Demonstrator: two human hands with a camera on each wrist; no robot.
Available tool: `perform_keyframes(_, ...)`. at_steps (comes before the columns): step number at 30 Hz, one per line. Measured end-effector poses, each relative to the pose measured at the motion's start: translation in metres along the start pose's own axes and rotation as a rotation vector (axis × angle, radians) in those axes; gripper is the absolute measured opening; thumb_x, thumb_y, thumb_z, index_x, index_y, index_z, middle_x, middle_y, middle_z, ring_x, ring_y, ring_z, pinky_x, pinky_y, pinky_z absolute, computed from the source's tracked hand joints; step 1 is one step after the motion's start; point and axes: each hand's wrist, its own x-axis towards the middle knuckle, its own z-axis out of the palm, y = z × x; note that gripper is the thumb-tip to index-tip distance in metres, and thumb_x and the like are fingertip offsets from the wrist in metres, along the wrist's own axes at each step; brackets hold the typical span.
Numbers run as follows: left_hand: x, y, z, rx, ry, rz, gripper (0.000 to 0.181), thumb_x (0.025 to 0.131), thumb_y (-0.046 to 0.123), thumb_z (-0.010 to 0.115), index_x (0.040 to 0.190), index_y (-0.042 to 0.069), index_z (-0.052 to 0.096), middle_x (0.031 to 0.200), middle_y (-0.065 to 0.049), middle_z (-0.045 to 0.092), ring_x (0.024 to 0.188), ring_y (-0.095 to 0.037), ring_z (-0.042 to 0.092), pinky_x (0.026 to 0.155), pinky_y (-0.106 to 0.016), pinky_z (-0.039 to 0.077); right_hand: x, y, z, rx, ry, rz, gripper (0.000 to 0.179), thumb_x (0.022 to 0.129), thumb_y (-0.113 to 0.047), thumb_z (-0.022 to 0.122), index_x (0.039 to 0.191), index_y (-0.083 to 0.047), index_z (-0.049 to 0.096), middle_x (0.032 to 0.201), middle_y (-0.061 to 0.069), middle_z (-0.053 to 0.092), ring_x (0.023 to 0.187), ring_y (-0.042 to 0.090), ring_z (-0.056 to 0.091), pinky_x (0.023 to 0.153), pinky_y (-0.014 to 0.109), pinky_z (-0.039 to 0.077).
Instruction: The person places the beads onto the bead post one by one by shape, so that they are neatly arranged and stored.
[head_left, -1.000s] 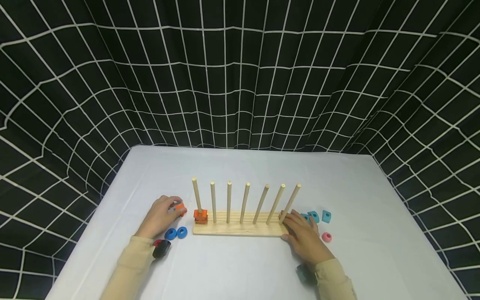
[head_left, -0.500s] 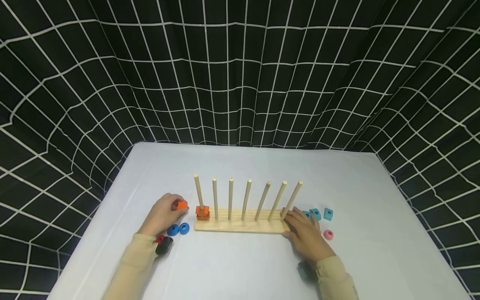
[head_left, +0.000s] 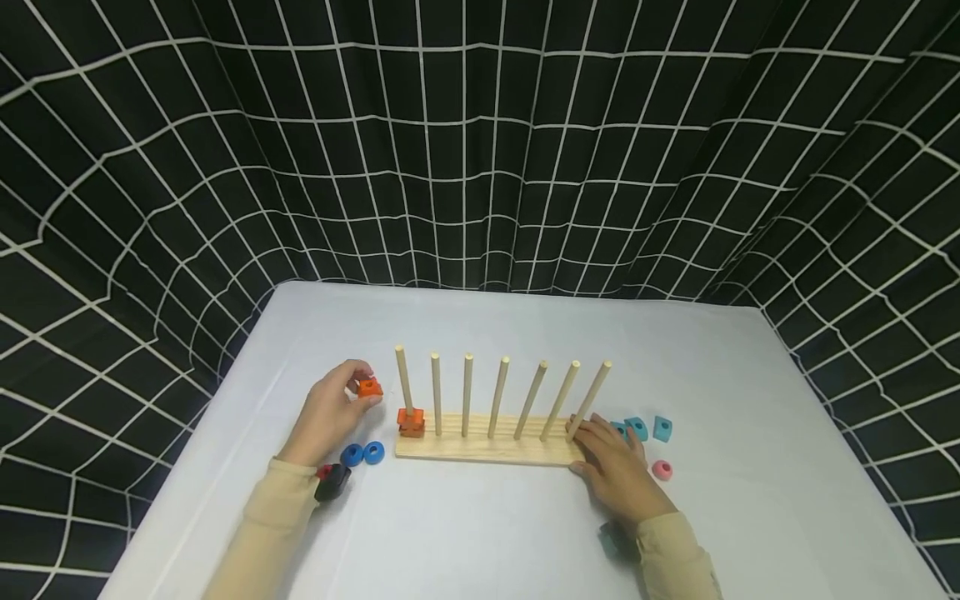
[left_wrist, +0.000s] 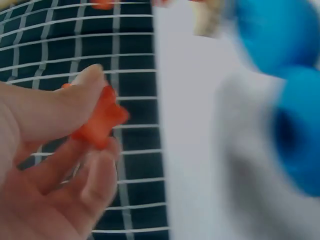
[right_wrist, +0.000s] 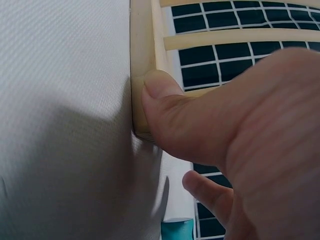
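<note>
My left hand (head_left: 327,417) pinches an orange star-shaped bead (head_left: 370,388) between thumb and fingers, left of a wooden peg board (head_left: 487,450). In the left wrist view the star bead (left_wrist: 102,120) shows its points beyond the thumb. On the board's leftmost peg sit orange beads (head_left: 411,422); the other pegs stand bare. My right hand (head_left: 617,471) holds the board's right end. In the right wrist view its thumb (right_wrist: 165,95) presses the board's edge. The fingertips on the far side are partly hidden.
Two blue round beads (head_left: 373,452) lie below the left hand, with a red bead (head_left: 323,472) partly hidden by the wrist. Right of the right hand are several teal beads (head_left: 662,428) and a pink bead (head_left: 662,470). A black gridded curtain (head_left: 480,150) stands behind the table.
My left hand has raised the orange star-shaped bead and turned it, so its hole now shows. The right hand stays on the board. The whole head view has shifted slightly.
</note>
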Motion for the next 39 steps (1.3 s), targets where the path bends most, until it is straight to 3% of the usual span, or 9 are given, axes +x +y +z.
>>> perform_keyframes(4, 0.004, 0.023, -0.016, -0.050, 0.168, 0.180, 0.045, 0.076, 0.004, 0.079, 0.116, 0.008, 0.060, 0.100, -0.005, 0.061, 0.087, -0.016, 0.056, 0.069, -0.031, 0.051, -0.002, -0.001, 0.000, -0.002, 0.009, 0.008, 0.052, 0.085, -0.019, 0.071, 0.134, -0.010, 0.055, 0.139, 0.012, 0.052, 0.136, 0.039, 0.035, 0.106, 0.071, 0.009)
perform_keyframes(7, 0.006, 0.041, -0.029, -0.095, 0.279, 0.245, 0.041, 0.077, 0.000, 0.077, 0.114, 0.007, 0.062, 0.104, -0.007, 0.059, 0.089, -0.016, 0.057, 0.073, -0.025, 0.051, -0.002, -0.001, 0.001, -0.008, 0.016, 0.005, 0.053, 0.085, -0.019, 0.071, 0.134, -0.010, 0.055, 0.139, 0.011, 0.052, 0.136, 0.039, 0.035, 0.106, 0.071, 0.010)
perform_keyframes(12, 0.006, 0.071, -0.049, -0.249, 0.401, 0.213, 0.033, 0.080, 0.002, 0.076, 0.111, 0.005, 0.064, 0.107, -0.007, 0.061, 0.095, -0.014, 0.056, 0.077, -0.013, 0.045, -0.001, 0.000, 0.001, -0.012, 0.013, 0.000, 0.053, 0.085, -0.019, 0.072, 0.134, -0.010, 0.055, 0.139, 0.011, 0.052, 0.136, 0.039, 0.035, 0.106, 0.071, 0.010)
perform_keyframes(16, 0.006, 0.092, -0.061, -0.400, 0.458, 0.134, 0.029, 0.080, 0.010, 0.078, 0.105, 0.005, 0.065, 0.099, -0.001, 0.064, 0.085, -0.013, 0.050, 0.065, -0.018, 0.038, -0.001, 0.002, 0.001, -0.010, 0.016, -0.007, 0.052, 0.085, -0.019, 0.072, 0.134, -0.009, 0.055, 0.139, 0.012, 0.052, 0.136, 0.039, 0.035, 0.106, 0.071, 0.010)
perform_keyframes(19, 0.005, 0.103, -0.067, -0.536, 0.438, 0.105, 0.032, 0.081, 0.009, 0.076, 0.108, 0.003, 0.061, 0.103, 0.001, 0.061, 0.083, -0.014, 0.053, 0.066, -0.016, 0.041, -0.001, 0.002, 0.000, -0.007, 0.016, -0.005, 0.052, 0.085, -0.019, 0.071, 0.134, -0.009, 0.055, 0.139, 0.012, 0.052, 0.136, 0.039, 0.035, 0.106, 0.071, 0.010)
perform_keyframes(22, 0.001, 0.110, -0.070, -0.726, 0.352, 0.112, 0.040, 0.083, 0.000, 0.071, 0.117, -0.002, 0.050, 0.114, -0.006, 0.055, 0.092, -0.018, 0.059, 0.079, -0.015, 0.050, -0.001, 0.001, 0.000, 0.000, 0.003, 0.008, 0.053, 0.086, -0.020, 0.071, 0.134, -0.010, 0.054, 0.140, 0.011, 0.051, 0.137, 0.039, 0.034, 0.106, 0.071, 0.009)
perform_keyframes(25, -0.004, 0.115, -0.069, -0.806, 0.278, 0.116, 0.046, 0.086, -0.004, 0.067, 0.125, -0.002, 0.043, 0.118, -0.010, 0.049, 0.098, -0.021, 0.061, 0.083, -0.019, 0.053, -0.001, 0.001, 0.000, 0.003, -0.009, 0.021, 0.052, 0.086, -0.021, 0.070, 0.135, -0.010, 0.054, 0.141, 0.011, 0.050, 0.137, 0.038, 0.033, 0.107, 0.070, 0.008)
perform_keyframes(30, -0.004, 0.117, -0.062, -0.694, 0.266, 0.142, 0.041, 0.085, 0.000, 0.070, 0.122, 0.001, 0.052, 0.114, -0.005, 0.056, 0.099, -0.017, 0.060, 0.085, -0.018, 0.049, -0.002, 0.001, 0.000, 0.000, -0.007, 0.020, 0.052, 0.086, -0.020, 0.070, 0.134, -0.010, 0.054, 0.140, 0.012, 0.051, 0.137, 0.039, 0.033, 0.106, 0.071, 0.008)
perform_keyframes(39, 0.001, 0.113, -0.048, -0.536, 0.256, 0.159, 0.036, 0.083, 0.009, 0.075, 0.116, 0.010, 0.062, 0.113, -0.003, 0.063, 0.098, -0.010, 0.055, 0.077, -0.019, 0.046, -0.002, 0.000, 0.000, 0.002, -0.001, 0.008, 0.053, 0.085, -0.020, 0.071, 0.134, -0.010, 0.054, 0.140, 0.012, 0.051, 0.137, 0.039, 0.034, 0.106, 0.071, 0.009)
